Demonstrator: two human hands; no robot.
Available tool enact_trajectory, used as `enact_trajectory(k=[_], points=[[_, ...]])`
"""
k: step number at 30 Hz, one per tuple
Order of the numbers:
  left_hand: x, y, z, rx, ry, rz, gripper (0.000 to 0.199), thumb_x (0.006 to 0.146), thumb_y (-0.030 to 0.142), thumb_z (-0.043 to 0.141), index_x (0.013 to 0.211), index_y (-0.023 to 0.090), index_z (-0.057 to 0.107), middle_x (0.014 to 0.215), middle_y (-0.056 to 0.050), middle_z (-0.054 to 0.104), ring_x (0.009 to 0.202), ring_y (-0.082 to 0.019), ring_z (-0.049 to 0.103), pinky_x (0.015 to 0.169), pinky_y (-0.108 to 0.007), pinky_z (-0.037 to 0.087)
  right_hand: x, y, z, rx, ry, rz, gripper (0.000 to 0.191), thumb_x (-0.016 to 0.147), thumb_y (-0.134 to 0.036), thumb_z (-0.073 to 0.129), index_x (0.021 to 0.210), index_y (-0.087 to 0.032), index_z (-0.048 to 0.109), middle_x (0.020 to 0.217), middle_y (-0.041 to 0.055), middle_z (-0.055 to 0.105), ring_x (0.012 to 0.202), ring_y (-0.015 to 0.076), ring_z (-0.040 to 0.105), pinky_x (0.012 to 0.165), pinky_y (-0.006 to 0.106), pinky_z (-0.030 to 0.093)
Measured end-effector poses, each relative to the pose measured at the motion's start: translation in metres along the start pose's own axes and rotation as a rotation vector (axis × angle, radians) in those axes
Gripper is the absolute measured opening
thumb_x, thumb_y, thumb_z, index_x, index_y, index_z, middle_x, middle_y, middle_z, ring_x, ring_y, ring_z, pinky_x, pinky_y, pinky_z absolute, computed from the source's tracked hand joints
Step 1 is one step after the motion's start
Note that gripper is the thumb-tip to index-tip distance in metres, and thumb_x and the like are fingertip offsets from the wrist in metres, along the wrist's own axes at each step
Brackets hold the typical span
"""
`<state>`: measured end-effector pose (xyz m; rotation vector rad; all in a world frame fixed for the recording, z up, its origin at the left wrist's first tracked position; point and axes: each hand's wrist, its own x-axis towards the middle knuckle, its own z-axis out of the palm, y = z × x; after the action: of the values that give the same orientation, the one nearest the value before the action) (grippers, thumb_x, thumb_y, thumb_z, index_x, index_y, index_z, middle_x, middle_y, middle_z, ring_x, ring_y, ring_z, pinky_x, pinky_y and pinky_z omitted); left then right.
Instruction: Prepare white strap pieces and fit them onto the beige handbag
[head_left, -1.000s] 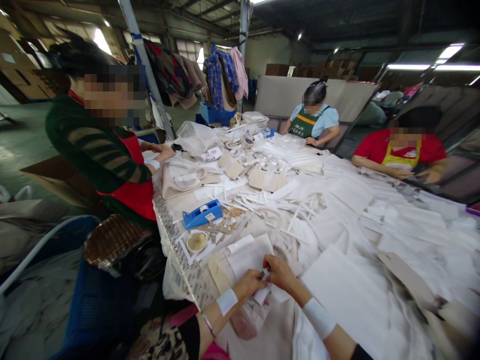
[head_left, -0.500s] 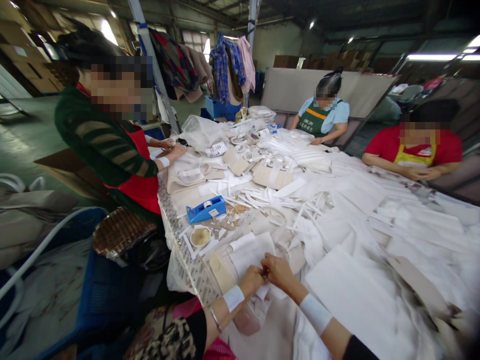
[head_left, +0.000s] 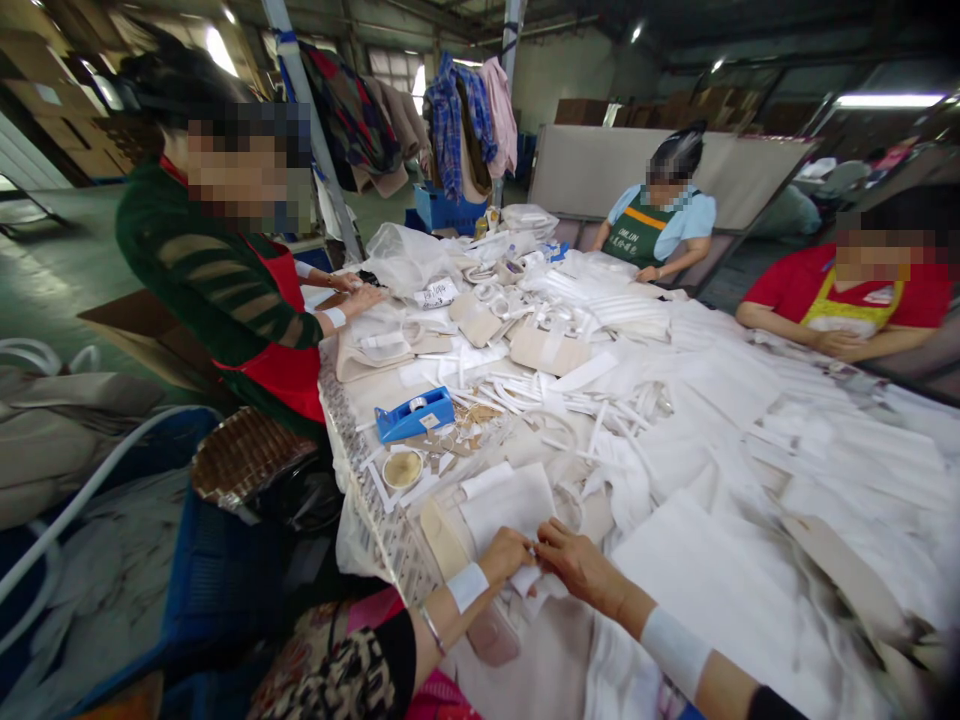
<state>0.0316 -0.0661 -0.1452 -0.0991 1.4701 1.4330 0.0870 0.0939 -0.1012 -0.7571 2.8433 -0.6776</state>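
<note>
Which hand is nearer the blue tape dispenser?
Left. The left hand is below and to the right of the tape dispenser in view; the right hand is farther off, on the left hand's far side.

The right hand (head_left: pixel 577 565) seems to have eased slightly rightward

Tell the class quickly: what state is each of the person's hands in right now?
Left hand: closed, pinching a white fabric strip.
Right hand: closed, pinching the same strip.
</note>
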Motion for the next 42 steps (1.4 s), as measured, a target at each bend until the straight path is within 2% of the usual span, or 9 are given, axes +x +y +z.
enact_trajectory(k=[6,13,20,23,25,31,34,37,42], points=[[0.0,-0.001,-0.002,0.023,-0.036,-0.01,0.011,0.077,0.014,0.067,0.069,0.011,0.061,0.064,0.002,0.06,0.055,-0.011,0.054,0.055,-0.024,0.046,-0.007,0.003,0.007,-0.019,0.053,0.011,0.019,0.095,-0.015,0.045,0.093,-0.019,0.064,0.093,0.0072,0.056,0.091,0.0213,0.049,0.069,0.029,0.043],[-0.001,-0.001,-0.003,-0.034,-0.053,0.033,0.013,0.058,0.022,0.069,0.065,0.012,0.063,0.067,-0.002,0.066,0.056,-0.016,0.057,0.053,-0.028,0.046,-0.011,0.004,0.01,0.014,0.11,0.046,0.021,0.094,-0.014,0.046,0.095,-0.02,0.066,0.094,0.0072,0.057,0.092,0.0211,0.049,0.07,0.029,0.044],[-0.012,0.006,0.002,0.006,0.02,0.106,0.014,0.059,0.025,0.067,0.065,0.013,0.064,0.056,-0.002,0.062,0.045,-0.015,0.054,0.044,-0.028,0.044,-0.01,-0.001,0.021,0.231,0.28,0.158,0.025,0.09,-0.011,0.046,0.094,-0.021,0.069,0.098,0.0075,0.057,0.095,0.0212,0.051,0.08,0.034,0.048],[-0.014,0.01,0.003,0.045,0.045,0.119,0.017,0.058,0.027,0.067,0.065,0.011,0.064,0.056,-0.003,0.062,0.043,-0.015,0.054,0.042,-0.027,0.043,-0.028,-0.008,0.021,0.448,0.509,0.321,0.032,0.087,-0.014,0.047,0.112,-0.024,0.064,0.115,0.0093,0.055,0.103,0.021,0.055,0.084,0.035,0.051],[-0.014,0.011,0.003,0.077,0.056,0.122,0.02,0.059,0.028,0.068,0.066,0.01,0.065,0.056,-0.004,0.062,0.042,-0.015,0.054,0.041,-0.026,0.042,-0.06,-0.015,0.017,0.583,0.706,0.504,0.034,0.087,-0.024,0.051,0.119,-0.024,0.061,0.119,0.0096,0.055,0.101,0.021,0.058,0.081,0.034,0.053],[-0.015,0.016,0.0,0.175,0.037,0.148,0.018,0.066,0.027,0.067,0.073,0.01,0.066,0.058,-0.002,0.062,0.041,-0.012,0.053,0.041,-0.022,0.04,-0.222,-0.065,0.021,0.821,1.28,1.226,0.043,0.074,-0.051,0.063,0.101,-0.018,0.068,0.103,0.0105,0.068,0.088,0.0248,0.065,0.08,0.038,0.052],[-0.013,0.021,0.0,0.219,0.026,0.142,0.01,0.073,0.02,0.06,0.075,0.011,0.065,0.059,-0.001,0.064,0.042,-0.011,0.054,0.042,-0.02,0.041,-0.275,-0.103,0.051,0.845,1.337,1.473,0.043,0.061,-0.053,0.066,0.083,-0.017,0.069,0.088,0.0111,0.072,0.075,0.0234,0.063,0.065,0.034,0.05],[-0.014,0.026,0.002,0.242,0.018,0.14,0.007,0.074,0.015,0.059,0.079,0.011,0.063,0.06,-0.001,0.064,0.044,-0.012,0.054,0.042,-0.02,0.043,-0.279,-0.127,0.085,0.977,1.278,1.602,0.037,0.053,-0.051,0.065,0.07,-0.018,0.065,0.071,0.0094,0.072,0.06,0.0199,0.058,0.053,0.03,0.043],[-0.022,0.031,0.006,0.237,0.039,0.188,0.014,0.07,0.015,0.065,0.083,0.015,0.059,0.059,0.0,0.064,0.045,-0.014,0.057,0.043,-0.023,0.049,-0.235,-0.136,0.118,0.954,1.45,1.513,0.031,0.047,-0.045,0.065,0.062,-0.022,0.052,0.05,0.0002,0.061,0.05,0.0176,0.054,0.051,0.029,0.041]])
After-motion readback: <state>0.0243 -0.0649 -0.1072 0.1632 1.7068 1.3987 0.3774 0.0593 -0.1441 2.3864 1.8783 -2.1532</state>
